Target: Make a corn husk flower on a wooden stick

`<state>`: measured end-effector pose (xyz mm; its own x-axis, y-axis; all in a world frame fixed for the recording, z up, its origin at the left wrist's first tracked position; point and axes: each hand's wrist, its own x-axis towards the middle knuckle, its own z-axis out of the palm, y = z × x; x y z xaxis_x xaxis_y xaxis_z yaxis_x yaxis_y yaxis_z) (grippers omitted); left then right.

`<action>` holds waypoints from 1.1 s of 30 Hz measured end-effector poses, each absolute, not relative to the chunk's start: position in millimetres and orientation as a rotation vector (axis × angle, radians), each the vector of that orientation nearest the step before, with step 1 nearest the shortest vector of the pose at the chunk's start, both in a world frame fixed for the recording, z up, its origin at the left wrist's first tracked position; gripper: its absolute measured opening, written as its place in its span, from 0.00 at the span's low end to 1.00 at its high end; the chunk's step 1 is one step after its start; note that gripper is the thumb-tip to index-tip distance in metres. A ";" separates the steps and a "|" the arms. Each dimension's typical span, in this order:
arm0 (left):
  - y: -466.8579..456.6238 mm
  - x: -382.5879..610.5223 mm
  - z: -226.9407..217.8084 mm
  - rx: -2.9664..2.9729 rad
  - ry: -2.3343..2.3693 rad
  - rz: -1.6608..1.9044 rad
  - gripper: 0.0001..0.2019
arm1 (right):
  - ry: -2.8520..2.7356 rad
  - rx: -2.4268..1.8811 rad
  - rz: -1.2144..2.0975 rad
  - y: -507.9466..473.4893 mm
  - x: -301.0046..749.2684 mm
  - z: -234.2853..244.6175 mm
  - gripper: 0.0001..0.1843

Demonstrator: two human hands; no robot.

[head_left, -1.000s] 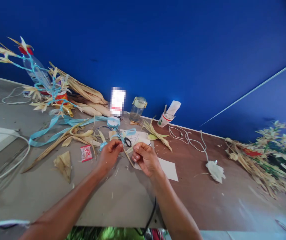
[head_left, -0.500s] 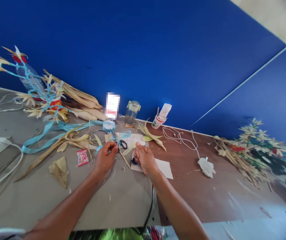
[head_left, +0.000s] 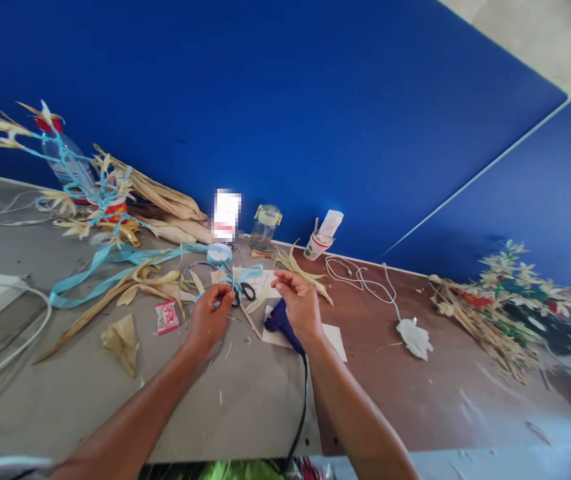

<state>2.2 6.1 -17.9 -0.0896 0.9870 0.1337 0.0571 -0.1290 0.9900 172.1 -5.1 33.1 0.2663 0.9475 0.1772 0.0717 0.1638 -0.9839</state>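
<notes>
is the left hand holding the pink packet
No, the pink packet lies on the table, apart from the left hand and to its left.

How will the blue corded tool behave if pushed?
The blue corded tool is probably stiff; its body looks like hard plastic. The black cord at one end may drag and swivel it. Its angled shape should resist rolling.

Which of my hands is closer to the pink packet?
Left. Your left hand is to the right of the pink packet, apart from it; your right hand is farther right, by the blue corded tool.
</notes>
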 end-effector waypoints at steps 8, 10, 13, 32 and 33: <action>8.3 -0.7 -21.4 1.344 1.294 1.350 0.08 | -1.116 -1.160 1.133 -5.9 148.3 24.8 0.07; 6.7 -0.7 -19.7 1.382 1.311 1.351 0.07 | -1.102 -1.149 1.197 -5.7 146.4 22.7 0.07; 4.7 0.0 -16.5 1.387 1.332 1.370 0.07 | -1.024 -1.127 1.268 -4.7 147.2 20.9 0.09; 8.8 1.3 -27.5 1.414 1.354 1.310 0.10 | -0.955 -1.121 1.195 -9.5 147.4 14.4 0.20; 8.8 1.4 -27.6 1.417 1.358 1.306 0.09 | -0.964 -1.123 1.203 -9.7 147.5 12.9 0.17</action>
<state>1.4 8.8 -27.6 -0.0909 0.9827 0.1616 0.2003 -0.1409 0.9695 147.5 -9.7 12.9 0.1306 0.9913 -0.0170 -0.1997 0.0095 -0.9798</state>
